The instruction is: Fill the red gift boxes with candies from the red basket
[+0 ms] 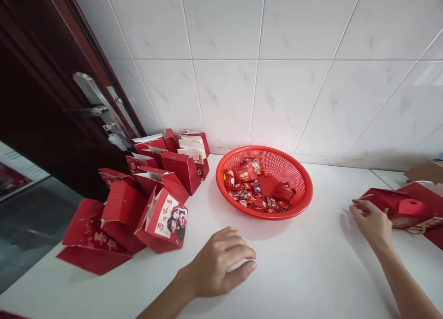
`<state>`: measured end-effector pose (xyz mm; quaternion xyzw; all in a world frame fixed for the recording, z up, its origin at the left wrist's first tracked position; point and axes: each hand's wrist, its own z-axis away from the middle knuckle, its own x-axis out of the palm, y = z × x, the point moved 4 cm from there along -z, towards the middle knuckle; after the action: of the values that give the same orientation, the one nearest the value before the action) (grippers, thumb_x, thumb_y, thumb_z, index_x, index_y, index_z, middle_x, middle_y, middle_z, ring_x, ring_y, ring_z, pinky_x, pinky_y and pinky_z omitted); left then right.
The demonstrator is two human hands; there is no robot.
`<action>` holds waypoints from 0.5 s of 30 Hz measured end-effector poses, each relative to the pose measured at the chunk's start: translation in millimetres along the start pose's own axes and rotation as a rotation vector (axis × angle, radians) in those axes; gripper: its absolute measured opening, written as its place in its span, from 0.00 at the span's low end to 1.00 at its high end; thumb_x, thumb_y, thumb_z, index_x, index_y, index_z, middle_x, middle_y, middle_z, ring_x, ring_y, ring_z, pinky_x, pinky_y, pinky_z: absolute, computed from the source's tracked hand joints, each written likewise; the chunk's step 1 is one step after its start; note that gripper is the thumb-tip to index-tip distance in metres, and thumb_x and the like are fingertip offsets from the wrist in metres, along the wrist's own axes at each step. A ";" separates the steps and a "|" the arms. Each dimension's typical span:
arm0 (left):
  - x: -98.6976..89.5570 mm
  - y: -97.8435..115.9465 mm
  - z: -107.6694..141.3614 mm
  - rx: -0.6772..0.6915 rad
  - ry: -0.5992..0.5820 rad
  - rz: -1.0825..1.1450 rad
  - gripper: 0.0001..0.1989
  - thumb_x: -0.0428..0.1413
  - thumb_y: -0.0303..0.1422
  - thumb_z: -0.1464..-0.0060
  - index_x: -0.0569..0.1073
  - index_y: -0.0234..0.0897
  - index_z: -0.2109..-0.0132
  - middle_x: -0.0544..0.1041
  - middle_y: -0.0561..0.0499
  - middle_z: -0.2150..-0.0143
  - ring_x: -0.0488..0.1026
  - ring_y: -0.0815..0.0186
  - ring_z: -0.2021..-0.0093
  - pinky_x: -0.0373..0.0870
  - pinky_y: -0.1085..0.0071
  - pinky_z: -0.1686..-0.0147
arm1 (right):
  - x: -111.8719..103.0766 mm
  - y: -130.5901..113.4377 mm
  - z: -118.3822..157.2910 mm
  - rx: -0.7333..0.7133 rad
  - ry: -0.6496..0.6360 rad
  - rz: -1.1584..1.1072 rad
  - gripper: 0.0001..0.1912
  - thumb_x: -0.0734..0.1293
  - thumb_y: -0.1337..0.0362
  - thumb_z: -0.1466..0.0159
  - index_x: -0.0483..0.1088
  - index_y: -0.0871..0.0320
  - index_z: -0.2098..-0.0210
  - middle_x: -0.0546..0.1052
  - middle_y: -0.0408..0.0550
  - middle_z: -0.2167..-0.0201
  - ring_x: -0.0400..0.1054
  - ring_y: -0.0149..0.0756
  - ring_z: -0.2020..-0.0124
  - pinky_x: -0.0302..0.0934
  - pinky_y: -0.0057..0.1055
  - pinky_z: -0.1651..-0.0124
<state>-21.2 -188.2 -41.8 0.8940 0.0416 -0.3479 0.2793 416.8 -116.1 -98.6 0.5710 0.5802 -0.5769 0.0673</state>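
My left hand [224, 263] hovers over or rests on the white table in front of the basket, fingers loosely curled and thumb apart, holding nothing. At the right, my right hand [373, 222] is at the left end of a dark red box [401, 207]; its fingers are bent near the box's edge, and whether they grip it is unclear. Between and behind the hands stands a round red plastic basket [304, 189] with red-wrapped candies [247, 173] inside. A small red box with a cartoon couple [162, 222] stands left of my left hand.
Several folded red gift boxes [182, 169] stand in rows at the left of the white table [277, 273]. A dark door with a metal handle [93, 93] is beyond them. White wall tiles [224, 102] run behind the table. A brown cardboard box [425, 171] sits at the far right.
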 end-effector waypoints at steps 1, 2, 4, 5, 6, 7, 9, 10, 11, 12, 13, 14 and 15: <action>-15.4 6.3 0.7 0.001 0.047 -0.033 0.06 0.53 0.28 0.33 0.75 0.38 0.58 0.80 0.50 0.67 0.74 0.66 0.67 0.72 0.66 0.59 | -1.2 -3.5 3.8 0.063 0.000 -0.047 0.11 0.64 0.55 0.50 0.71 0.51 0.70 0.77 0.48 0.76 0.74 0.52 0.68 0.66 0.49 0.54; -32.3 11.7 2.3 -0.014 0.099 -0.088 0.06 0.54 0.26 0.35 0.75 0.38 0.56 0.81 0.50 0.64 0.76 0.65 0.64 0.73 0.66 0.57 | -2.8 -7.6 7.7 0.129 -0.003 -0.092 0.11 0.64 0.55 0.50 0.71 0.50 0.70 0.75 0.47 0.77 0.74 0.53 0.68 0.66 0.50 0.52; -72.3 17.7 9.6 -0.132 0.312 -0.326 0.09 0.56 0.23 0.38 0.76 0.41 0.54 0.81 0.51 0.59 0.78 0.64 0.58 0.75 0.67 0.55 | -7.2 -18.2 14.7 0.191 0.008 -0.167 0.11 0.64 0.54 0.50 0.71 0.49 0.69 0.73 0.46 0.79 0.74 0.55 0.67 0.64 0.52 0.48; -93.6 18.9 16.6 -0.229 0.468 -0.477 0.09 0.58 0.25 0.39 0.76 0.43 0.55 0.80 0.51 0.58 0.78 0.63 0.57 0.75 0.67 0.55 | -9.1 -23.1 17.7 0.198 0.017 -0.198 0.12 0.64 0.53 0.50 0.72 0.49 0.68 0.72 0.45 0.79 0.74 0.55 0.67 0.64 0.52 0.47; -112.2 19.0 24.8 -0.329 0.590 -0.624 0.08 0.60 0.29 0.40 0.77 0.44 0.54 0.80 0.51 0.55 0.79 0.61 0.55 0.75 0.64 0.53 | -10.5 -27.0 20.2 0.195 0.025 -0.230 0.13 0.64 0.52 0.50 0.72 0.49 0.68 0.73 0.45 0.77 0.75 0.55 0.66 0.64 0.52 0.46; -127.2 17.4 33.1 -0.428 0.654 -0.760 0.09 0.61 0.36 0.40 0.77 0.44 0.52 0.80 0.51 0.53 0.79 0.57 0.54 0.76 0.60 0.52 | -11.2 -29.6 22.4 0.187 0.033 -0.259 0.14 0.64 0.52 0.51 0.73 0.49 0.67 0.74 0.45 0.76 0.75 0.54 0.66 0.63 0.52 0.45; -147.0 3.3 50.3 -0.729 0.572 -0.924 0.16 0.55 0.46 0.39 0.74 0.48 0.47 0.79 0.51 0.49 0.80 0.50 0.53 0.78 0.55 0.57 | -11.1 -32.1 25.7 0.153 0.049 -0.303 0.16 0.65 0.51 0.50 0.74 0.50 0.65 0.74 0.46 0.74 0.75 0.53 0.67 0.63 0.52 0.44; -152.8 -5.2 59.0 -0.837 0.505 -0.927 0.19 0.56 0.49 0.41 0.74 0.49 0.46 0.80 0.51 0.48 0.81 0.48 0.54 0.78 0.54 0.60 | -10.6 -32.3 26.9 0.131 0.057 -0.320 0.17 0.65 0.51 0.50 0.74 0.51 0.64 0.74 0.46 0.73 0.76 0.52 0.67 0.63 0.52 0.45; -156.4 -12.8 66.6 -0.888 0.449 -0.896 0.19 0.55 0.49 0.41 0.73 0.50 0.46 0.80 0.50 0.48 0.81 0.47 0.54 0.79 0.54 0.62 | -9.9 -32.2 27.7 0.109 0.063 -0.334 0.18 0.65 0.51 0.49 0.75 0.52 0.64 0.74 0.46 0.73 0.76 0.51 0.68 0.64 0.51 0.46; -158.4 -19.6 72.9 -0.905 0.402 -0.853 0.18 0.55 0.48 0.41 0.73 0.51 0.47 0.82 0.50 0.51 0.82 0.48 0.57 0.79 0.55 0.64 | -9.2 -32.0 28.4 0.088 0.069 -0.346 0.18 0.65 0.50 0.49 0.75 0.53 0.63 0.75 0.46 0.74 0.76 0.51 0.68 0.65 0.51 0.48; -159.7 -24.8 77.9 -0.907 0.371 -0.826 0.16 0.54 0.47 0.40 0.73 0.52 0.47 0.83 0.52 0.53 0.82 0.50 0.61 0.79 0.56 0.65 | -8.6 -31.9 28.9 0.067 0.073 -0.356 0.19 0.65 0.50 0.49 0.75 0.53 0.63 0.74 0.46 0.74 0.75 0.50 0.69 0.66 0.49 0.50; -160.4 -28.5 81.3 -0.907 0.348 -0.813 0.15 0.53 0.47 0.39 0.74 0.52 0.48 0.84 0.53 0.57 0.82 0.53 0.66 0.78 0.57 0.67 | -8.2 -32.0 29.5 0.048 0.078 -0.366 0.19 0.65 0.50 0.48 0.75 0.54 0.63 0.74 0.46 0.75 0.75 0.49 0.70 0.66 0.48 0.52; -160.8 -30.7 83.0 -0.909 0.338 -0.808 0.14 0.53 0.47 0.38 0.75 0.53 0.49 0.84 0.55 0.60 0.80 0.56 0.71 0.78 0.59 0.70 | -7.8 -32.4 30.2 0.029 0.082 -0.375 0.19 0.65 0.50 0.48 0.76 0.54 0.63 0.74 0.46 0.75 0.75 0.48 0.70 0.67 0.47 0.54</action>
<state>-200.4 -187.0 -2.4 0.6423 0.5631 -0.2273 0.4676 378.0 -132.9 -83.4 0.4769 0.6702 -0.5639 -0.0736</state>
